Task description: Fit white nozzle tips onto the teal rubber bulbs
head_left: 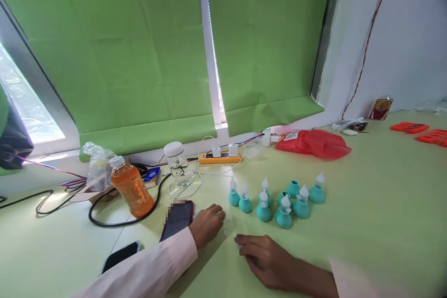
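Observation:
My left hand rests on the table beside a phone, its fingers curled down and together; what lies under them is hidden. Close by, my right hand has its thumb and fingers drawn together in a pinch, and anything between the tips is too small to make out. Faint clear bits lie on the table between the hands. Beyond the right hand stand several teal squeeze bulbs, most topped with a translucent pointed nozzle. One open-necked teal bulb shows no nozzle.
Left of my hands lie a phone, a second phone, an orange drink bottle and black cable. Behind are a clear jar, an orange power strip and a red plastic bag. Orange pieces lie far right.

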Tool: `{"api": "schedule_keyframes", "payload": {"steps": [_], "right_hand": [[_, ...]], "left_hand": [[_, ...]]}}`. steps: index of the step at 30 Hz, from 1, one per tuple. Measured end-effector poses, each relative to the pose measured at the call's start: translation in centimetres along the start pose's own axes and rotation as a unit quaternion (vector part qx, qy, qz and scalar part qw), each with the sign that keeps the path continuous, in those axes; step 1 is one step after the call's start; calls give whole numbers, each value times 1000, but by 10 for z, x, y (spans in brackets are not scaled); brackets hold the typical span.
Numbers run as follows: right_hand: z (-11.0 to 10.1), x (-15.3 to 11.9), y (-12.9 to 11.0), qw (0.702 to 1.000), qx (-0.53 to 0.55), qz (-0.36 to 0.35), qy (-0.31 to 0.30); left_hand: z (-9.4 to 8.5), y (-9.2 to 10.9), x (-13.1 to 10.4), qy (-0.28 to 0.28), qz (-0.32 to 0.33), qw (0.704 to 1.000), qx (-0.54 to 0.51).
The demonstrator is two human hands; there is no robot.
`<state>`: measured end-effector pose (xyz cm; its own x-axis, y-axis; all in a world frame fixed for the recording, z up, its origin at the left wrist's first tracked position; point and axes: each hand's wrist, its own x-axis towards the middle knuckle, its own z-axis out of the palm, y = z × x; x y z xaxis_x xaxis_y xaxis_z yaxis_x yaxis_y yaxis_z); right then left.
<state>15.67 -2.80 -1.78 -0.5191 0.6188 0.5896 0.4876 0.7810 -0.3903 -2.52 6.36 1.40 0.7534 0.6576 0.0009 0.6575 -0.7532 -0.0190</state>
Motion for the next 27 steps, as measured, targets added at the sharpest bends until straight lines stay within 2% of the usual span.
{"api": "schedule_keyframes", "payload": {"steps": [2,4,5,8,12,16,19,23,27], "right_hand": [[0,-1,5,1000,7,11,19],[-2,-3,12,999,15,43,30],[-4,-6,15,998,20,54,30],[-7,-17,27,998,42,53,8],[-8,-30,39,998,41,49,-3],[-11,-28,39,997,54,50,-7],[-12,-19,32,994,90,67,-8],[-4,-8,18,970,185,159,16],[7,-1,4,953,223,203,41]], "left_hand": [[-3,1,-4,34,0,999,-4],[-3,7,-10,104,7,994,-4],[-3,11,-12,121,0,993,-3],[1,29,-18,102,-45,994,-7],[4,48,-21,15,-145,988,-51],[8,53,-23,32,-206,973,-99],[14,55,-23,61,-214,968,-113],[25,57,-23,115,-185,961,-169],[37,56,-25,208,-174,925,-265]]}}
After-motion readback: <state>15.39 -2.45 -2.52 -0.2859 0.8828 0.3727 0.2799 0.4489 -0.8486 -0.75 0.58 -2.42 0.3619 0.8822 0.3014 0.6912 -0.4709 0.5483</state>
